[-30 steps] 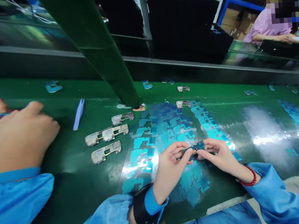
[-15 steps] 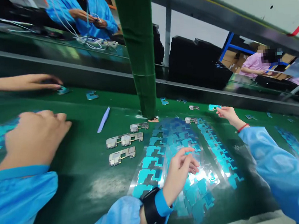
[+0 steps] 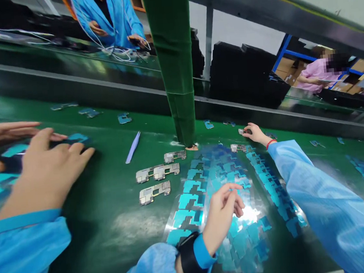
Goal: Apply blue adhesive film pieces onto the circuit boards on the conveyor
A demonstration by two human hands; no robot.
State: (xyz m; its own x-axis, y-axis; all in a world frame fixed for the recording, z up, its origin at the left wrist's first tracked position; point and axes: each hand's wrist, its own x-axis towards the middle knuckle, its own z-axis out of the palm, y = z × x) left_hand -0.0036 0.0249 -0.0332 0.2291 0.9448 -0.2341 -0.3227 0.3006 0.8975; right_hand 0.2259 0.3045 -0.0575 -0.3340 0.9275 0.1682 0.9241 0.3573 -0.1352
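Item: reach-out step, right hand at a far metal part.

Near: left hand [image 3: 222, 211] loosely open, empty, over the film sheet [image 3: 193, 203]. At two o'clock, right hand [image 3: 255, 133], fingers narrowed, touches the metal part [image 3: 242, 131]; grip likely next. Far belt edge close behind it; a co-worker's hand [image 3: 44, 172] crowds nine o'clock.

A small silvery metal part [image 3: 241, 131] lies flat on the green belt's far side.

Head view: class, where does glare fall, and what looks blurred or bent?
Head view: glare whitens the film sheet beside the left hand; the green post leans from lens distortion; the right hand far off is small but sharp; a background face is pixelated.
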